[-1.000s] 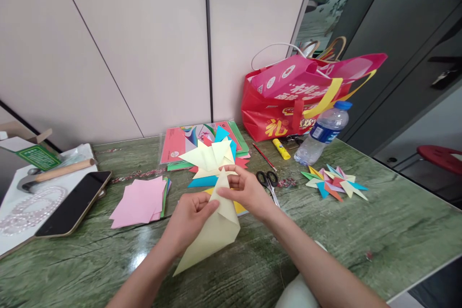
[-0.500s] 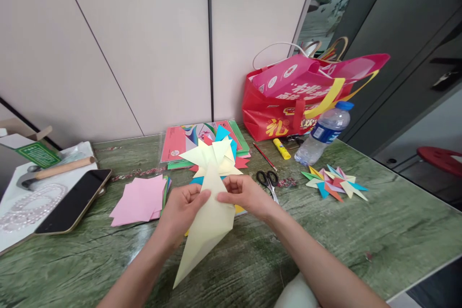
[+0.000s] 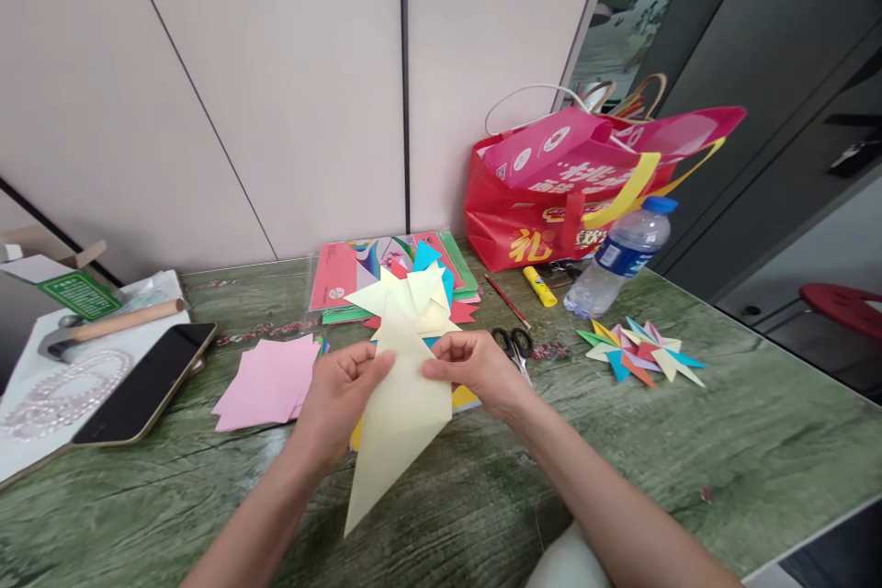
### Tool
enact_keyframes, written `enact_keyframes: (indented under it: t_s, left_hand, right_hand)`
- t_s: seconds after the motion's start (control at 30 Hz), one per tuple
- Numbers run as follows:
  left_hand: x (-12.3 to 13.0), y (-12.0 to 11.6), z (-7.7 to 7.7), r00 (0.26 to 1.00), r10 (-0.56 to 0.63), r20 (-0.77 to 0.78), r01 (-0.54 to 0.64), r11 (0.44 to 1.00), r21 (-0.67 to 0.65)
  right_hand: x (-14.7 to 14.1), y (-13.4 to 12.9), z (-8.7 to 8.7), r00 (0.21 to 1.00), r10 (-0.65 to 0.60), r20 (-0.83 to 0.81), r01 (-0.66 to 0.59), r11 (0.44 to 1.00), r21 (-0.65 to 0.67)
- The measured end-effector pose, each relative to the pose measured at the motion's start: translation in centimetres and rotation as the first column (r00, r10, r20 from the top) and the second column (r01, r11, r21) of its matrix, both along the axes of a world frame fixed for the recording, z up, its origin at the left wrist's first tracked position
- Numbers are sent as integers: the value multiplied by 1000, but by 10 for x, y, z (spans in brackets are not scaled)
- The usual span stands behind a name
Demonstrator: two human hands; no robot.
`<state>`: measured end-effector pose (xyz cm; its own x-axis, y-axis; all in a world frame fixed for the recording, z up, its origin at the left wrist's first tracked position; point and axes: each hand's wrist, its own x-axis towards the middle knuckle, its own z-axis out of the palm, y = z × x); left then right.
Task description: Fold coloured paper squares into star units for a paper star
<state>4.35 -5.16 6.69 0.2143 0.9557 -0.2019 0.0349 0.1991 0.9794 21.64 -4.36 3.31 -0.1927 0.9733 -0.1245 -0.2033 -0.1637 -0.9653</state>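
Between my two hands is a folded sheet of pale yellow paper (image 3: 400, 427), its long pointed end hanging toward me. My left hand (image 3: 344, 386) pinches its left edge with thumb and fingers. On the opposite edge, my right hand (image 3: 479, 372) is closed in a similar pinch. Just beyond the sheet lie folded paper pieces (image 3: 424, 280) in pale yellow, blue and red; the held sheet partly hides them. Yellow and blue paper also peeks out beneath my hands. A stack of pink paper squares (image 3: 268, 381) rests left of my left hand.
Black-handled scissors (image 3: 518, 347), a red pencil (image 3: 508, 299) and a yellow glue stick (image 3: 539, 287) lie to the right. Behind them stand a water bottle (image 3: 624, 253) and a red bag (image 3: 524, 211). A multicoloured paper star (image 3: 640, 351) sits right; a phone (image 3: 148, 381) and hammer (image 3: 117, 326) left.
The pale yellow sheet has turned slightly, its lower tip shifting right and up. My left hand has moved a little up along the edge; both hands keep their pinch.
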Motion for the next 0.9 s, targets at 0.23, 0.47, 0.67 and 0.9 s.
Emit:
enact_keyframes:
  t_s: [0.23, 0.47, 0.67, 0.9]
  left_hand:
    - [-5, 3, 1, 1000, 12, 11, -12, 1000, 9]
    - [-1, 1, 0, 999, 2, -52, 0, 1000, 31]
    - [9, -7, -3, 991, -64, -120, 69, 997, 41]
    - [12, -9, -1, 996, -71, -53, 71, 997, -7]
  right_hand:
    - [5, 1, 2, 996, -14, 93, 6, 997, 80]
    - [6, 1, 4, 994, 25, 105, -35, 995, 92]
    - [-2, -2, 3, 997, 60, 46, -65, 990, 122]
    - [-3, -2, 0, 994, 30, 110, -45, 990, 133]
